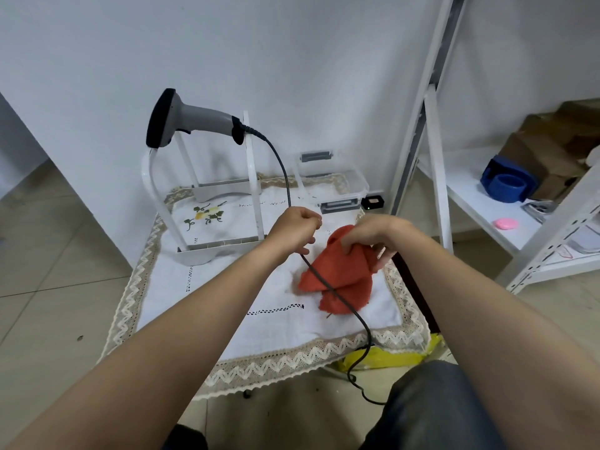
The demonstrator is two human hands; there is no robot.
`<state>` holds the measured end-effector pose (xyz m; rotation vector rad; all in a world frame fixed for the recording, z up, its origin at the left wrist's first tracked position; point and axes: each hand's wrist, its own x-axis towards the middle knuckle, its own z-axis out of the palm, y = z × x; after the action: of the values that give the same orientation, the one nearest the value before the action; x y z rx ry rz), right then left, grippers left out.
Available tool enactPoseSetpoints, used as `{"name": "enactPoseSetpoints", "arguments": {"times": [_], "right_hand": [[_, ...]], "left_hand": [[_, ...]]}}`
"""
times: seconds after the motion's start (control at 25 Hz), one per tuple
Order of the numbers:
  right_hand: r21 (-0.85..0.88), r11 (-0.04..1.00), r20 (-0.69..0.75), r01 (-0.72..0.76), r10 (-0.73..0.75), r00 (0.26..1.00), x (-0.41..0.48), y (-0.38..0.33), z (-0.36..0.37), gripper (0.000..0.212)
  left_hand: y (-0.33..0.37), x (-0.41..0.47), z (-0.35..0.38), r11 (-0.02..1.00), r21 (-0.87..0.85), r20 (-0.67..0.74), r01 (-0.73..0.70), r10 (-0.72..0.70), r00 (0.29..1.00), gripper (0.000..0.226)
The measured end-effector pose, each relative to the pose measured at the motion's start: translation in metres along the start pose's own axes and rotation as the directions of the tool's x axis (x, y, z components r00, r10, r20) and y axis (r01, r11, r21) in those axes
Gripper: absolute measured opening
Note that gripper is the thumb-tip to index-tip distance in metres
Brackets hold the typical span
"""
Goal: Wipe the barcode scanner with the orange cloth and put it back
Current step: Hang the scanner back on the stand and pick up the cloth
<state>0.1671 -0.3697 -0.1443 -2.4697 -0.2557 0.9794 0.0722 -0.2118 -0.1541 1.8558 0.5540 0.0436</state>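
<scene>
Barcode scanner [191,120]: grey body with a black head, lying across the top of a white rack [194,254] that stands at the far left corner of the table [259,368], head toward the left edge; neither hand touches it. Cable [288,190]: dark, runs from the scanner's handle down to the left hand, crosses over the orange cloth and drops off the near edge of the table. Left hand [297,228]: fingers curled, pinching the cable just right of the rack. Right hand [370,235]: fingers curled down, gripping the bunched top of the orange cloth. Orange cloth [337,277]: crumpled, its lower part lying on the table close to the right edge, about halfway back. Tablecloth [220,297]: white with lace trim and a flower embroidered beneath the rack, covering the table. Clear plastic box [331,186]: at the far right corner. Yellow bag [383,355]: showing beneath the near right corner. Shelf [470,196]: white, to the right of the table, carrying a blue tub [506,186], a pink lump [506,223] and cardboard boxes [552,141].
</scene>
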Motion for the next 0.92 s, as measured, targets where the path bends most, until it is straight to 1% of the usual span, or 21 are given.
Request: {"name": "enactPoseSetpoints", "arguments": {"times": [0.16, 0.2, 0.28, 0.36, 0.4, 0.44, 0.48, 0.52, 0.56, 0.6, 0.64, 0.68, 0.72, 0.76, 0.8, 0.84, 0.88, 0.92], "right_hand": [[0.191, 0.968, -0.148, 0.163, -0.136, 0.98, -0.023, -0.017, -0.021, 0.019], [0.251, 0.947, -0.179, 0.202, -0.16, 0.971, -0.029, -0.022, -0.026, 0.014], [0.357, 0.892, -0.237, 0.277, -0.2, 0.951, -0.041, -0.032, -0.036, 0.01], [0.464, 0.807, -0.297, 0.367, -0.249, 0.922, -0.051, -0.044, -0.043, 0.006], [0.535, 0.739, -0.311, 0.41, -0.278, 0.909, -0.055, -0.049, -0.046, 0.006], [0.604, 0.664, -0.316, 0.441, -0.308, 0.897, -0.059, -0.055, -0.048, 0.007], [0.656, 0.601, -0.319, 0.457, -0.327, 0.889, -0.063, -0.059, -0.051, 0.007], [0.679, 0.57, -0.332, 0.462, -0.322, 0.887, -0.064, -0.061, -0.053, 0.005], [0.653, 0.592, -0.368, 0.473, -0.298, 0.881, -0.062, -0.061, -0.057, 0.007], [0.559, 0.668, -0.428, 0.49, -0.273, 0.861, -0.059, -0.059, -0.061, 0.017], [0.409, 0.762, -0.513, 0.501, -0.262, 0.817, -0.056, -0.055, -0.066, 0.033], [0.269, 0.81, -0.592, 0.521, -0.287, 0.753, -0.054, -0.052, -0.07, 0.051], [0.182, 0.8, -0.624, 0.572, -0.356, 0.696, -0.052, -0.049, -0.073, 0.066], [0.141, 0.759, -0.6, 0.635, -0.445, 0.665, -0.052, -0.047, -0.075, 0.071], [0.135, 0.726, -0.526, 0.675, -0.524, 0.669, -0.052, -0.046, -0.076, 0.065], [0.126, 0.73, -0.427, 0.672, -0.571, 0.701, -0.051, -0.047, -0.076, 0.055], [0.098, 0.752, -0.357, 0.652, -0.585, 0.728, -0.048, -0.048, -0.076, 0.044], [0.061, 0.773, -0.348, 0.631, -0.576, 0.74, -0.043, -0.049, -0.076, 0.034]], "left_hand": [[0.003, -0.003, -0.001, 1.0, 0.006, 0.01, -0.014, 0.014, 1.0, 0.017], [0.004, -0.003, -0.002, 0.999, 0.01, 0.024, -0.031, 0.031, 0.999, 0.02], [0.006, -0.006, -0.005, 0.995, 0.03, 0.076, -0.091, 0.089, 0.993, 0.034], [0.012, -0.008, -0.007, 0.986, -0.017, 0.112, -0.168, 0.169, 0.979, 0.049], [0.017, -0.007, -0.008, 0.976, -0.038, 0.102, -0.212, 0.215, 0.971, 0.054], [0.022, -0.005, -0.009, 0.965, -0.029, 0.065, -0.261, 0.263, 0.963, 0.053], [0.027, -0.001, -0.01, 0.953, 0.008, 0.003, -0.303, 0.303, 0.953, 0.045], [0.033, 0.002, -0.012, 0.941, 0.043, -0.07, -0.335, 0.337, 0.939, 0.032], [0.039, 0.007, -0.014, 0.936, 0.053, -0.141, -0.347, 0.351, 0.926, 0.02], [0.045, 0.012, -0.017, 0.939, 0.039, -0.189, -0.343, 0.344, 0.92, 0.013], [0.052, 0.015, -0.02, 0.943, 0.015, -0.208, -0.333, 0.329, 0.921, 0.01], [0.058, 0.019, -0.023, 0.945, 0.0, -0.211, -0.326, 0.318, 0.924, 0.009], [0.064, 0.023, -0.025, 0.945, -0.007, -0.202, -0.328, 0.32, 0.926, 0.01], [0.07, 0.028, -0.027, 0.943, -0.009, -0.184, -0.334, 0.327, 0.927, 0.01], [0.076, 0.032, -0.027, 0.94, -0.011, -0.164, -0.34, 0.333, 0.928, 0.009], [0.083, 0.035, -0.027, 0.937, -0.016, -0.15, -0.35, 0.344, 0.927, 0.009], [0.089, 0.038, -0.028, 0.932, -0.02, -0.149, -0.363, 0.356, 0.922, 0.008], [0.095, 0.041, -0.029, 0.925, -0.019, -0.159, -0.38, 0.372, 0.914, 0.008]]}}
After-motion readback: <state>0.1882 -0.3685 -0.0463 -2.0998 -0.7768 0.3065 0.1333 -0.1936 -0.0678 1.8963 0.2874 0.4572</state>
